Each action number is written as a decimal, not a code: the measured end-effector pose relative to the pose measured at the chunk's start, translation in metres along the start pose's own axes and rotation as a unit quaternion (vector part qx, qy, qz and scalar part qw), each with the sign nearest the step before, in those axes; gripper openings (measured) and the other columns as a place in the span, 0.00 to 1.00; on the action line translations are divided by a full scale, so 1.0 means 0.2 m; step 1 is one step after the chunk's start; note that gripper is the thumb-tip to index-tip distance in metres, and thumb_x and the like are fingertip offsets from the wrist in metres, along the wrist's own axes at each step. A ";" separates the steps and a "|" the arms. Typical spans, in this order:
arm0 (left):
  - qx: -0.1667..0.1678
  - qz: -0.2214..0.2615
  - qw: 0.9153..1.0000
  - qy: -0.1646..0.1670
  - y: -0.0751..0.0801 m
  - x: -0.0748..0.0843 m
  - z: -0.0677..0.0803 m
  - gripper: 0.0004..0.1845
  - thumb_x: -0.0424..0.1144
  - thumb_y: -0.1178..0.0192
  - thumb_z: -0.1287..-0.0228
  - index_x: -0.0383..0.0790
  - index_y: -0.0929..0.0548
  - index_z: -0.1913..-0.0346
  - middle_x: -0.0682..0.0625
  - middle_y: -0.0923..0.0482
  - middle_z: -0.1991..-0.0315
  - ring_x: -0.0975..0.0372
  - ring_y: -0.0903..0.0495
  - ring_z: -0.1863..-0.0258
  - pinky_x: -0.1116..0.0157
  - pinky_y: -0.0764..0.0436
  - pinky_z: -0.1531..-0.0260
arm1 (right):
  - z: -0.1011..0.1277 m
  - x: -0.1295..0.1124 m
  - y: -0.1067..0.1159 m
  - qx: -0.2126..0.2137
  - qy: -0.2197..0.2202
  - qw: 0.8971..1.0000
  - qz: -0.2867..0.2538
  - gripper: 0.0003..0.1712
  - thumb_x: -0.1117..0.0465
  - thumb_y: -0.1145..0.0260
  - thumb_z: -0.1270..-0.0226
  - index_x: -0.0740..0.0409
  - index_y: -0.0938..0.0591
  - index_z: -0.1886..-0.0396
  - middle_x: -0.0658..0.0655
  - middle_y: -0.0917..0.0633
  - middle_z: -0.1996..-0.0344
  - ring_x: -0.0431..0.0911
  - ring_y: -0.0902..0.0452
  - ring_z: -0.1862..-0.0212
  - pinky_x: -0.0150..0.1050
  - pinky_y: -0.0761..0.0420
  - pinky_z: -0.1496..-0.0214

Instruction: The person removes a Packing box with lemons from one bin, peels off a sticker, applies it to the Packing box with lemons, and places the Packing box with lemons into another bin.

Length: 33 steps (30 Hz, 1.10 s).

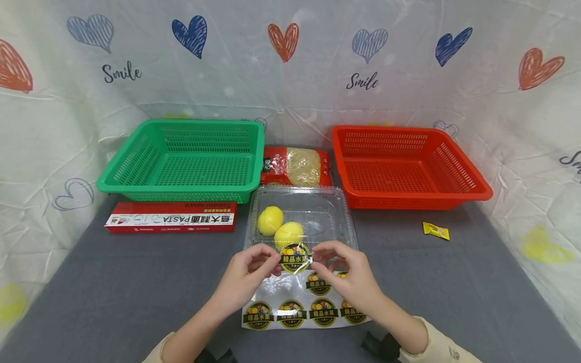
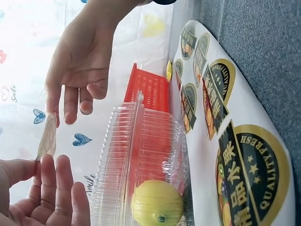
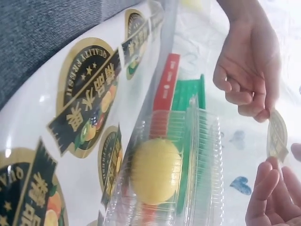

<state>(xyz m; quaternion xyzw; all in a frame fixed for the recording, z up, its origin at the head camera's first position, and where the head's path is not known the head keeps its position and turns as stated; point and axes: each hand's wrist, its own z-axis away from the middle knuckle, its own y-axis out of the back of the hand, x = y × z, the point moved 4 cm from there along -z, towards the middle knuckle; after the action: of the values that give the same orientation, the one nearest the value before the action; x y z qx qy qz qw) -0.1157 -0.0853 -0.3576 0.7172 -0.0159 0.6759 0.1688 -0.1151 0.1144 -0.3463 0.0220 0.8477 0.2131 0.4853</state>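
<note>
Nearest, a white sheet of round fruit stickers (image 1: 274,288) is being supported by the grey surface (image 1: 154,282). Above it, one detached sticker (image 1: 295,258) is being pinched at opposite edges, between thumb and fingers of the left hand (image 1: 248,272) and likewise by the right hand (image 1: 351,275). Beyond, two lemons (image 1: 289,234) are being held inside a clear plastic clamshell container (image 1: 323,222). A small yellow packet (image 1: 436,231) is being fronted onto by the red basket (image 1: 417,199), and a red pasta box (image 1: 170,219) is being placed alongside by the green basket (image 1: 181,195). Farther back, a red noodle bag (image 1: 303,166) is being flanked by both baskets, all being backed by a heart-printed cloth (image 1: 317,96).
</note>
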 end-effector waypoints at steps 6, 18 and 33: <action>-0.005 -0.008 1.000 -0.023 -0.01 0.02 -0.03 0.11 0.42 0.45 0.35 0.36 0.22 0.65 0.44 0.20 0.72 0.55 0.18 0.69 0.58 0.20 0.62 | -0.04 0.05 0.00 -0.001 -0.072 0.997 -0.038 0.07 0.65 0.32 0.44 0.59 0.18 0.65 0.52 0.17 0.71 0.41 0.20 0.69 0.36 0.20 0.71; 0.085 -0.222 0.964 -0.121 0.00 0.09 -0.15 0.02 0.38 0.38 0.41 0.45 0.20 0.69 0.59 0.23 0.76 0.69 0.27 0.76 0.70 0.26 0.77 | -0.16 0.12 0.04 0.032 -0.079 0.996 0.034 0.04 0.63 0.31 0.45 0.57 0.16 0.70 0.49 0.16 0.75 0.39 0.22 0.75 0.32 0.22 0.75; 0.134 -0.373 0.912 -0.109 0.02 0.09 -0.36 0.06 0.42 0.38 0.42 0.44 0.18 0.71 0.54 0.22 0.71 0.60 0.24 0.69 0.63 0.25 0.74 | -0.36 0.21 0.06 0.020 -0.080 0.988 0.131 0.03 0.64 0.31 0.46 0.57 0.15 0.70 0.50 0.16 0.76 0.38 0.22 0.76 0.35 0.21 0.73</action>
<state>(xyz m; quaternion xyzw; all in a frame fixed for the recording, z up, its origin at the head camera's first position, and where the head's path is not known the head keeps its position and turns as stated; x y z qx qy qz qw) -0.1842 -0.0659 -0.3374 0.7564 0.3246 0.4771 0.3080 -0.1988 0.1107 -0.3455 0.1591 0.8001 0.2552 0.5190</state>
